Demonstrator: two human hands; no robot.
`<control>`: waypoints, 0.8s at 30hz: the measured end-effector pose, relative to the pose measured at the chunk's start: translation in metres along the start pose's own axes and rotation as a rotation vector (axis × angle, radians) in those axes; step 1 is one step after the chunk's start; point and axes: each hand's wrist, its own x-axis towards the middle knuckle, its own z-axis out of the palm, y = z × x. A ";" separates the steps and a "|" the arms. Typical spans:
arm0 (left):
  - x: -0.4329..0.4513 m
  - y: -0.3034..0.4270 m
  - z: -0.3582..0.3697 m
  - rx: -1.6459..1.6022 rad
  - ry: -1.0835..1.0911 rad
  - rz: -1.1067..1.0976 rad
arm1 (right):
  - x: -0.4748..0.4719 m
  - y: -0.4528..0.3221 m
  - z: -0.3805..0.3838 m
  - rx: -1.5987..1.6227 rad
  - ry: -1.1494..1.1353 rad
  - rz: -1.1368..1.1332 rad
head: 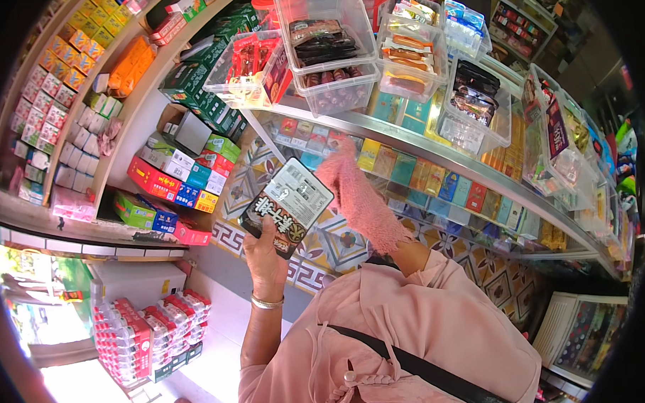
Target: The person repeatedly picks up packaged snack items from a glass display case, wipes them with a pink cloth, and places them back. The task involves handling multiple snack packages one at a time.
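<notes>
My left hand (265, 265) holds a flat black snack packet (294, 196) by its lower left edge, with the thumb on top. A pale printed panel and large lettering face up on it. A fluffy pink cloth (354, 197) is wrapped around my right hand, and only the forearm (414, 256) shows behind it. The cloth's edge lies close beside the packet's right corner; whether they touch is unclear. The fingers of my right hand are hidden in the cloth. Both hands are in front of a glass display counter (319, 119).
Clear plastic bins (336, 97) of packaged snacks stand along the counter top. Small colourful boxes (407, 177) fill the case below. Shelves at left hold stacked cartons (156, 178). Wrapped bottle packs (146, 335) stand at lower left. Patterned tiles (345, 240) cover the floor.
</notes>
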 end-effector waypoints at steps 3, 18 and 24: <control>-0.004 -0.008 0.005 0.016 0.013 -0.035 | 0.005 -0.002 0.005 0.253 -0.230 -0.030; -0.012 0.003 0.032 0.730 -0.120 0.020 | -0.006 0.029 0.003 -0.653 -0.199 0.263; 0.038 0.068 0.104 0.943 -0.169 0.518 | -0.046 0.148 -0.005 -0.184 0.022 0.342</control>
